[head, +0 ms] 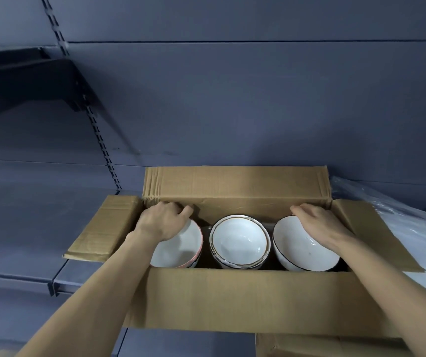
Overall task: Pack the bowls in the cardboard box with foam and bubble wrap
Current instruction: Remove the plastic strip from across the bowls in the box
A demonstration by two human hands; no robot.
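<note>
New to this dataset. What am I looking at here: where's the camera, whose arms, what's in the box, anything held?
There is no machine: a person works bare-handed, and the single picture comes from a wide-angle camera on their head, looking forward and down.

An open cardboard box stands on a grey shelf. Inside sit three stacks of white bowls: a pink-rimmed stack on the left, a brown-rimmed stack in the middle, a black-rimmed stack on the right.

The left hand and right hand reach over the outer stacks, fingers curled at the far rims; a firm grip cannot be confirmed. Clear plastic wrap lies to the right.
</note>
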